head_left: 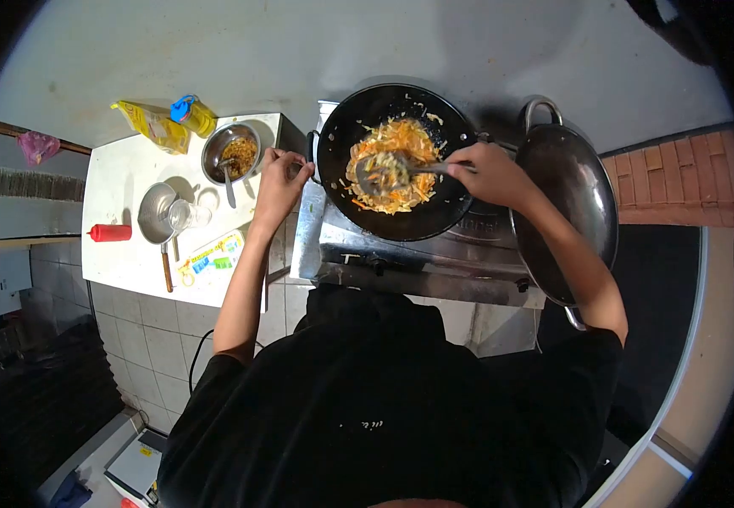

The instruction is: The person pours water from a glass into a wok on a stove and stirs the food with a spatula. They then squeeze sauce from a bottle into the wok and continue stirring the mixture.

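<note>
My right hand (490, 172) is closed round the handle of a metal spatula (382, 173), whose head is in front of my fingers and to their left, over the middle of the black wok (434, 216). Shredded food (396, 140), orange and pale, lies on that head and around it in the wok. My left hand (280, 188) pinches the wok's loop handle (312, 157) at the near left rim, thumb and fingertips together. The wok sits on the stove (418, 254), between my two grips.

I judge this to be a stir or turn of the shreds, with some lifted on the spatula. The next stroke calls for a level head until its load is tipped, then a low sweep under the pile, my left pinch steadying the rim.

Just left of my left fingers is a steel bowl (211, 161) with a spoon (229, 190) in it; a second pan (587, 169) lies beneath my right forearm.
</note>
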Demonstrator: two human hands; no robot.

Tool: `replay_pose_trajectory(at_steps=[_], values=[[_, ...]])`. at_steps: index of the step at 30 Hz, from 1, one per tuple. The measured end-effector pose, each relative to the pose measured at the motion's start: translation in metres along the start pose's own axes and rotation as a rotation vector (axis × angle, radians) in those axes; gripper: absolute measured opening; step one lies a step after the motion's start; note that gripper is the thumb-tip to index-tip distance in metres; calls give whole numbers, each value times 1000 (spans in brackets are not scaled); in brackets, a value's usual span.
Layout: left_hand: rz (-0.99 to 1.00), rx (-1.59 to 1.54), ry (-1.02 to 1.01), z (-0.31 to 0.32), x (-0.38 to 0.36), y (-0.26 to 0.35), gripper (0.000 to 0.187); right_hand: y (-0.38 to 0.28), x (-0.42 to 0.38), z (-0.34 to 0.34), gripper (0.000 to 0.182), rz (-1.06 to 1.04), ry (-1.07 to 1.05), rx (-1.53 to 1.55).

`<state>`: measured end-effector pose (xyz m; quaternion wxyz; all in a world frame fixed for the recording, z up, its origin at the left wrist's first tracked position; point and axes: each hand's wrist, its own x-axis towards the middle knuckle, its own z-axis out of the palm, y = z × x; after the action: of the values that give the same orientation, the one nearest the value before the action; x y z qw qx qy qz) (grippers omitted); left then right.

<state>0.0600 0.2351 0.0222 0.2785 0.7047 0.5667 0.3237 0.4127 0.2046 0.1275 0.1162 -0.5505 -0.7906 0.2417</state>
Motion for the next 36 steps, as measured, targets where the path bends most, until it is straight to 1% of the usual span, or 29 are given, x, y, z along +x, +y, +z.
replay_pose_trajectory(at_steps=[2, 3, 4, 6, 7, 8, 9, 10, 11, 12, 13, 15, 16, 18, 19, 22, 25, 26, 28, 30, 32, 33, 34, 36], values=[[2, 19, -18, -1, -2, 0, 23, 8, 2, 25, 20, 117, -50, 88], [-13, 19, -15, 0, -1, 0, 24, 8, 1, 33, 20, 108, 0, 57], [-27, 17, -11, 1, 0, 1, 24, 7, -1, 35, 20, 114, 0, 61], [-13, 34, -17, 1, 2, -1, 25, 2, -1, 31, 22, 147, 50, -144], [-44, 24, -30, 0, 2, 2, 25, -6, -4, 27, 22, 148, 46, -141], [-75, 14, -42, -1, 1, 3, 25, -18, -11, 20, 22, 154, 84, -171], [-79, 14, -43, -1, 0, 2, 25, -30, -18, 14, 22, 160, 124, -202], [-48, 18, -27, 0, 0, 0, 24, -43, -24, 8, 22, 159, 119, -202], [-15, 23, -12, 0, 0, 0, 24, -56, -30, 4, 22, 152, 55, -255], [-17, 21, -15, 1, 0, 0, 24, -68, -36, 3, 22, 145, -7, -309], [-31, 18, -16, 0, 0, 2, 24, -79, -43, 6, 22, 147, -9, -310], [-47, 15, -20, 1, -1, 1, 24, -98, -50, 15, 24, 179, -148, -388], [-36, 24, -18, 2, -1, -3, 24, -99, -49, 24, 24, 180, -149, -387], [-20, 33, -17, 3, -1, -4, 24, -92, -48, 54, 34, 165, -141, -507], [-19, 44, -10, 3, -1, -3, 25, -88, -43, 60, 44, 158, -105, -552], [-3, 44, -12, 0, 1, -1, 27, -90, -44, 57, 45, 189, -28, -524], [4, 50, -26, -1, 1, -2, 27, -114, -61, 50, 44, 199, 39, -558], [11, 66, -30, -1, 2, -2, 27, -119, -65, 53, 44, 200, 37, -558], [18, 57, -31, -2, 1, 0, 24, -128, -67, 65, 44, 134, 15, -601], [32, 47, -30, -1, 2, 0, 22, -121, -55, 86, 44, 129, 42, -633], [20, 48, -26, 0, 2, -2, 22, -103, -35, 95, 43, 140, 139, -685], [23, 47, -28, 0, 1, -1, 22, -99, -27, 90, 43, 196, 81, -654], [27, 51, -30, -1, 2, 0, 23, -104, -28, 86, 43, 197, 85, -655], [28, 55, -31, -3, 2, 1, 23, -123, -38, 73, 42, 234, 162, -621]])
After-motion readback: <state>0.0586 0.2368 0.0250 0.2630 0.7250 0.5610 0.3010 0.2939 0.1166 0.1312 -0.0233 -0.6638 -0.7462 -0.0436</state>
